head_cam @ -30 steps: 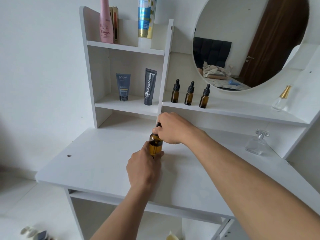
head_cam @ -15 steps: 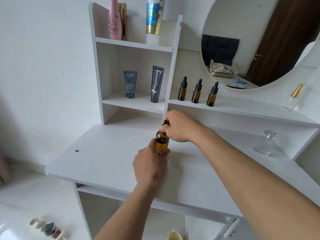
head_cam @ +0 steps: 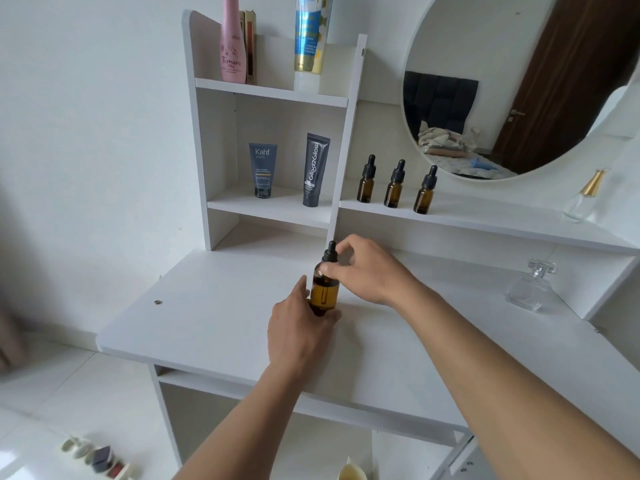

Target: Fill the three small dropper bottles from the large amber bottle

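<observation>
So the white vanity desk [head_cam: 207,327] took up most of the view, with its shelf unit [head_cam: 270,95] and round mirror [head_cam: 485,81] behind. The large amber bottle [head_cam: 323,292] stood upright near the middle of the desktop, about three-quarters full of golden liquid, black dropper cap [head_cam: 330,252] on and the glass pipette visible inside. The left hand [head_cam: 298,327] was wrapped around its lower half, thumb up along the left side. The right hand [head_cam: 367,268] had thumb and forefinger pinching the cap collar, the other fingers loosely curled. Plenty of bare desktop lay to the left of it and toward the front edge. The three small dropper bottles [head_cam: 394,188] stood capped in a row on the ledge under the mirror, well apart from the hands. A clear perfume bottle [head_cam: 530,289] sat at the far right.
</observation>
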Demonstrator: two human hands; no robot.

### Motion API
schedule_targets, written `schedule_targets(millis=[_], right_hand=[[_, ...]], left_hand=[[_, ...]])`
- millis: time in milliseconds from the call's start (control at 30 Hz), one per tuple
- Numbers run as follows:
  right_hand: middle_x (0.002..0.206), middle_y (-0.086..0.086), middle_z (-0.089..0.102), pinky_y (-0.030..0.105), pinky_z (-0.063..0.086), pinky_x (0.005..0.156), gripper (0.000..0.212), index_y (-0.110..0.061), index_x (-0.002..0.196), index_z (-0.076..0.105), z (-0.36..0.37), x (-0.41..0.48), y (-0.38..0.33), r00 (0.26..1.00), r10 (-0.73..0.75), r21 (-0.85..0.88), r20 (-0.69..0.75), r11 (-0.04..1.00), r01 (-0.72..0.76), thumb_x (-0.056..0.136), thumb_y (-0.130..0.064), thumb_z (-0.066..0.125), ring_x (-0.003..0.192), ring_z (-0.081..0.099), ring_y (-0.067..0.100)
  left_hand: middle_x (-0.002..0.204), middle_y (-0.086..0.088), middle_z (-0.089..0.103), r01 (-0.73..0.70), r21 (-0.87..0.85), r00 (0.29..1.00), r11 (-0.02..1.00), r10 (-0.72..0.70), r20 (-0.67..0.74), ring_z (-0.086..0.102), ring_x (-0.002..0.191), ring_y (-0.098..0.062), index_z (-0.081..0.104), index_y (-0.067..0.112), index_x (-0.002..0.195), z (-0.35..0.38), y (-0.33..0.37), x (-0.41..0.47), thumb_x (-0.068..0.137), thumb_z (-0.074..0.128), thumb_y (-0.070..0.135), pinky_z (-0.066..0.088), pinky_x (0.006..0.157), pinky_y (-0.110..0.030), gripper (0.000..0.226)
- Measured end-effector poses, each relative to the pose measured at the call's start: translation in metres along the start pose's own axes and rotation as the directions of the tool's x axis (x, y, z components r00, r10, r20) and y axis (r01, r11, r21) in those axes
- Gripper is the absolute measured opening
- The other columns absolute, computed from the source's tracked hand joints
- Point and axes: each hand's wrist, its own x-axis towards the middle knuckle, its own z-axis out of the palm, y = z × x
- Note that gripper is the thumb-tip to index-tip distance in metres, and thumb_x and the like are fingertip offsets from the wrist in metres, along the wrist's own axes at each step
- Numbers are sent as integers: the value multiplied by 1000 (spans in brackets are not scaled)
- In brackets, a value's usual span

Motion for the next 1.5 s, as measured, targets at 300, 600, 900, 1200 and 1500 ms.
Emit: schedule_targets(millis=[300,600,900,1200,1500], right_hand=[[95,-6,67,24,43,63,37,-23,126,61,54,-4,39,987,117,225,-106,970,-91,93,-38,71,90,65,15],[101,0,70,28,41,70,31,-19,123,61,64,36,39,970,152,215,-191,970,-110,97,-34,66,92,62,19],[101,3,71,29,42,71,28,-19,123,60,69,54,44,961,174,209,-215,969,-129,99,-34,65,92,63,21],[93,4,73,25,40,57,22,-21,118,61,70,63,49,960,178,215,-217,968,-131,99,-32,64,86,65,20],[103,4,72,30,45,69,33,-16,124,61,70,63,46,955,196,234,-221,962,-143,97,-35,67,92,66,22]], left_hand=[[103,4,76,-42,-94,996,995,49,74,69,91,-5,73,21,113,-23,-14,32,87,72,16,46,75,-9,27],[101,3,76,-23,-57,999,998,24,25,71,93,-12,73,23,117,-9,-14,68,90,68,22,54,79,-26,27],[102,8,76,-11,15,1000,1000,12,-12,69,94,-12,70,31,118,0,-13,79,94,64,32,50,73,-26,25],[101,13,74,17,93,999,995,-12,-52,66,94,-13,71,34,115,7,-10,82,95,59,36,46,68,-26,23],[101,7,75,11,149,997,989,0,-75,63,88,-19,71,32,114,8,-10,80,96,57,31,42,65,-28,24]])
